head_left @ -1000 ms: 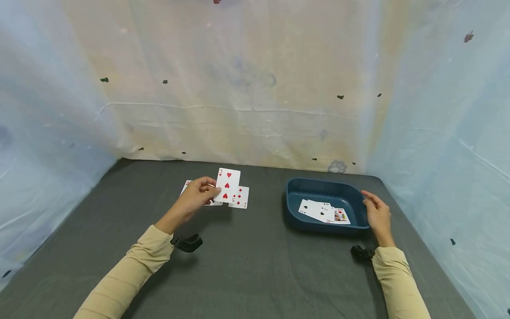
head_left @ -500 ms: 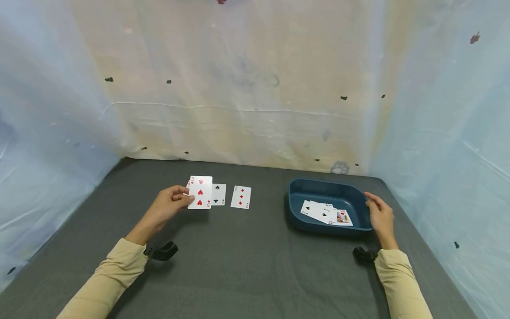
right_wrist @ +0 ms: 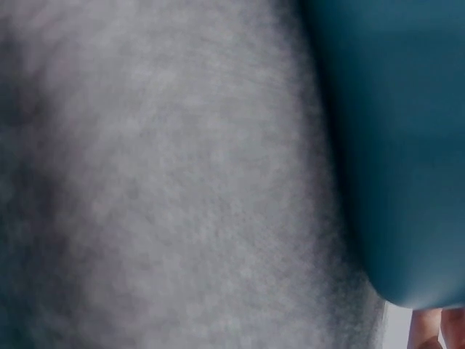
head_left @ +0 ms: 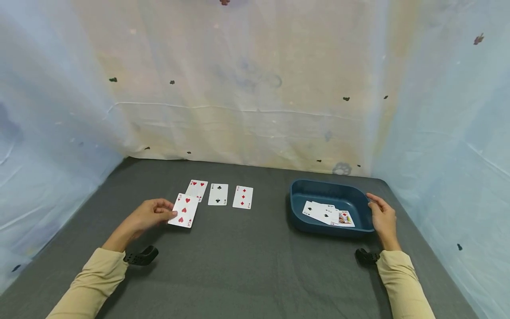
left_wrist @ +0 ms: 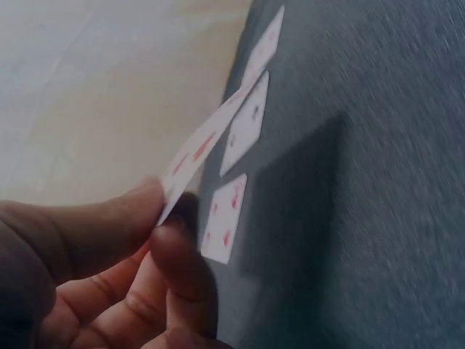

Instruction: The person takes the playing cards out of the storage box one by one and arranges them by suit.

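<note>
In the head view my left hand point(head_left: 149, 217) pinches a three of hearts point(head_left: 183, 210) by its left edge. The left wrist view shows this playing card point(left_wrist: 196, 153) tilted above the table, between thumb and fingers. Behind it lies another hearts card point(head_left: 197, 188), its lower left corner hidden. To the right lie a two of clubs point(head_left: 218, 194) and a three of diamonds point(head_left: 242, 197), face up in a row. My right hand point(head_left: 384, 221) holds the right end of a dark blue bin point(head_left: 304, 226); in the right wrist view only fingertips point(right_wrist: 425, 331) show below it.
Inside the bin lie several overlapping cards, among them a two of spades point(head_left: 318, 212) and a face card point(head_left: 345, 218). Dark grey cloth point(head_left: 239, 266) covers the table. Pale patterned sheeting point(head_left: 239, 88) stands behind it and at both sides.
My left hand has carried the three of hearts leftward and toward me, past the row. The clubs and hearts cards behind are now more exposed. My right hand stays at the bin.
</note>
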`<state>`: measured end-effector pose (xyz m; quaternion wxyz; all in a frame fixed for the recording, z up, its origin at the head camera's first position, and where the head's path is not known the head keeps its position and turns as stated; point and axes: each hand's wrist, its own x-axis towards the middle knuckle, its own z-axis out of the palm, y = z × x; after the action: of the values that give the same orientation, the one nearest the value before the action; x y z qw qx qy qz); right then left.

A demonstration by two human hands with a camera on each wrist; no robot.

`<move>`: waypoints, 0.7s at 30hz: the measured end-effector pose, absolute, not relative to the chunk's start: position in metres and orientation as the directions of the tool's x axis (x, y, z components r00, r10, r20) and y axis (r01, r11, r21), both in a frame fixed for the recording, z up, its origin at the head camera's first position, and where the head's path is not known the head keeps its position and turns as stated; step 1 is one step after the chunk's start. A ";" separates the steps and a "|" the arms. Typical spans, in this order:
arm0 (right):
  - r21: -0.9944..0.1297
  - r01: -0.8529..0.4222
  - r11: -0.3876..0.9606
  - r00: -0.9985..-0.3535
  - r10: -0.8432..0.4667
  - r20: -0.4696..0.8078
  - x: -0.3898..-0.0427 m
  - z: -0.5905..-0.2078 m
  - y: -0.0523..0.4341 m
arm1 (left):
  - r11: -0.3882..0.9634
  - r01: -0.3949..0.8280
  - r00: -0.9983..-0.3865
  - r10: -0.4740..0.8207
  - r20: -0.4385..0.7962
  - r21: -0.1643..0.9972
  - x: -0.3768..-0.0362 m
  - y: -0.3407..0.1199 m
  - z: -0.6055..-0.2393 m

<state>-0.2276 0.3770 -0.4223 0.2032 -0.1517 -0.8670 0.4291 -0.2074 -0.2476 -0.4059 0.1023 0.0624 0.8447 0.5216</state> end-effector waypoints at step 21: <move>-0.799 0.055 0.599 -0.869 0.423 0.257 -0.227 -0.423 0.378 | 0.754 0.164 -0.981 0.189 0.029 0.637 -0.204 -0.246 -0.417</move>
<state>-0.2271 0.3780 -0.4235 0.2159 -0.1378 -0.8676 0.4262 -0.2037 -0.2461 -0.4169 0.0185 0.0944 0.9362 0.3381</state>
